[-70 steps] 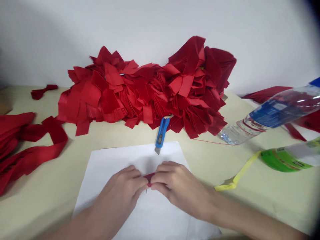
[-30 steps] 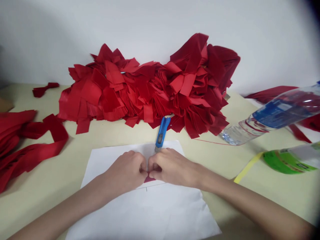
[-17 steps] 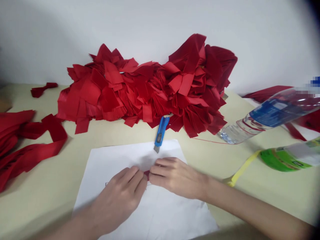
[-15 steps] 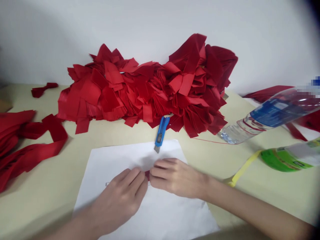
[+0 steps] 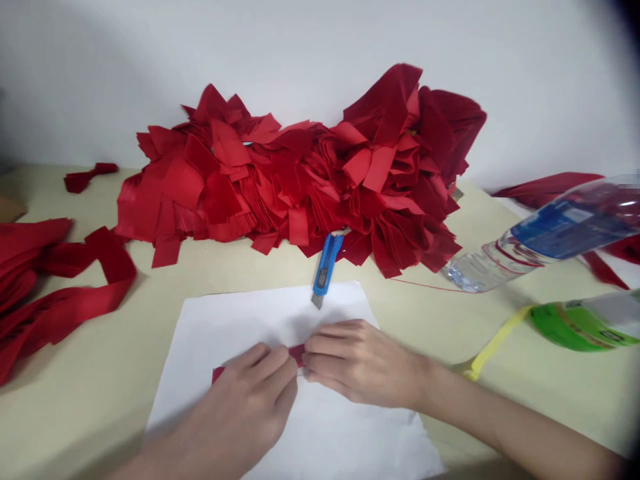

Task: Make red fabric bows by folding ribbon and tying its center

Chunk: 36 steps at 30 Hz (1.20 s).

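One red strip (image 5: 297, 355) is held by two hands on the white sheet (image 5: 200, 320); from it, 12 o'clock is taken as the way to the red pile (image 5: 290, 180). It is gripped by the left hand (image 5: 260, 393) from about 8 o'clock and by the right hand (image 5: 363, 363) from 3 o'clock. Both grips are closed on it with curled fingers, but most fingertips are hidden. Only a short bit is seen between the hands; what looks like its end is seen at 9 o'clock. The strip is probably light, thin and soft, so it should be bent with ease, though it may be creased by a hard squeeze. It is best pinched gently on each side of the bare bit. Fingers should be kept off the blue cutter's blade (image 5: 317, 301), near 1 o'clock.
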Tool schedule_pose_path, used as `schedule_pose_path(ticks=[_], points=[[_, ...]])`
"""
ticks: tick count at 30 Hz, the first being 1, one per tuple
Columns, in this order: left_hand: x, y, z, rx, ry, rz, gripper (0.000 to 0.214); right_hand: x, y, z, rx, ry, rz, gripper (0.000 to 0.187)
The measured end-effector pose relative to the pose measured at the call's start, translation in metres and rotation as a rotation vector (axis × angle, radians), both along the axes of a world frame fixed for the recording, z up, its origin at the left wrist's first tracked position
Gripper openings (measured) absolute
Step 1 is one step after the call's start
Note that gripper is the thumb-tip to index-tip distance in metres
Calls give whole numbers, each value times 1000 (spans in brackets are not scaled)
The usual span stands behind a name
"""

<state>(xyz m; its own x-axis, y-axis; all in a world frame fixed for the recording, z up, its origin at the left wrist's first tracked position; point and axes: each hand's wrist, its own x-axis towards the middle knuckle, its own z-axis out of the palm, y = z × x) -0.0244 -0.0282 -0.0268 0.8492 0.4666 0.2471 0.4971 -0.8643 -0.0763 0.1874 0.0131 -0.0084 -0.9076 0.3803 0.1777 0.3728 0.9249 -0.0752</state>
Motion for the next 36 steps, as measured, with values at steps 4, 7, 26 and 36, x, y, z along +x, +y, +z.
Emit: schedule_pose_path(ticks=[4, 7, 26, 36], points=[[5, 4, -1, -112, -106, 104, 23, -7, 2, 5, -5, -33, -21, 26], [8, 6, -2, -134, -182, 165, 24, -10, 1, 3, 84, -54, 13, 21], [9, 6, 0, -73, 4, 191, 18, -8, 0, -10, 131, 1, -58, 19], [10, 11, 7, -64, -38, 118, 18, -7, -3, -6, 106, 43, -67, 27]])
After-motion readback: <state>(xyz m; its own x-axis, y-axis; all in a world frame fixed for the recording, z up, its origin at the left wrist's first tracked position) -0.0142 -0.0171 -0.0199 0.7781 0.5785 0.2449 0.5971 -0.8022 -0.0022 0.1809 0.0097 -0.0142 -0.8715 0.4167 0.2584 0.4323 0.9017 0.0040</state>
